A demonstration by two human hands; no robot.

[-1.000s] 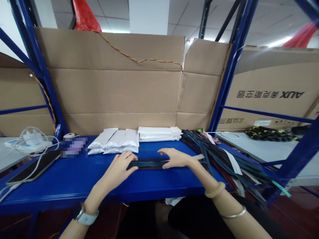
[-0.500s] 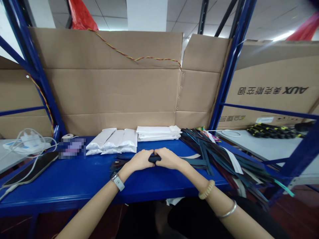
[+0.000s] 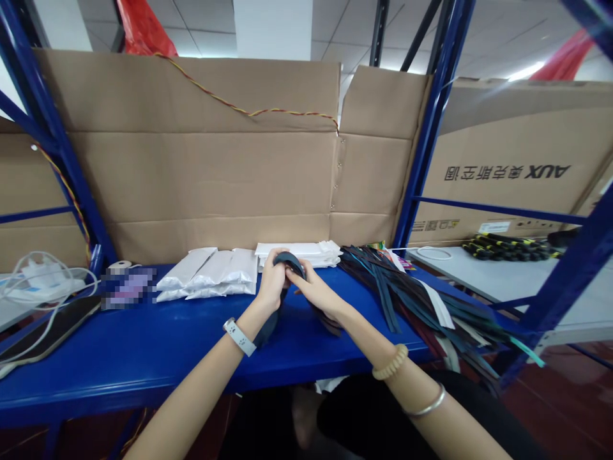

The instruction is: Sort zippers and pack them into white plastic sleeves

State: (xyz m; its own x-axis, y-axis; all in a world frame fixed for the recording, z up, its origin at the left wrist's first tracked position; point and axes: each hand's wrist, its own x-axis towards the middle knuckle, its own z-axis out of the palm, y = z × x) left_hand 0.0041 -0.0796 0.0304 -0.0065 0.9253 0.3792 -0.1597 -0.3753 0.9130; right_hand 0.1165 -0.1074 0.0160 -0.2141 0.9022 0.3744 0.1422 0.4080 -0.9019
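Head view, and here you are with a dark bundle of strips [image 3: 291, 259] arched up between both hands! Your left grip [image 3: 271, 286] is wrapped around one side of the bend; your right grip [image 3: 313, 291] pinches the other, its far fingertips partly hidden. One tail drops beside your left wrist, the other below your right hand, over the bench [image 3: 167, 338]. It looks light, soft and springy, hardly fragile, though loose layers could slide over each other, so the best hold seems to be around the whole stack, close to the bend. And now the containers: just beyond your grip, a stack of flat white packets [image 3: 306, 252]; left of that, plumper white pouches [image 3: 225, 268], contents hidden. High up, far beyond and left, a red bag [image 3: 143, 29], and you can't tell what's inside!
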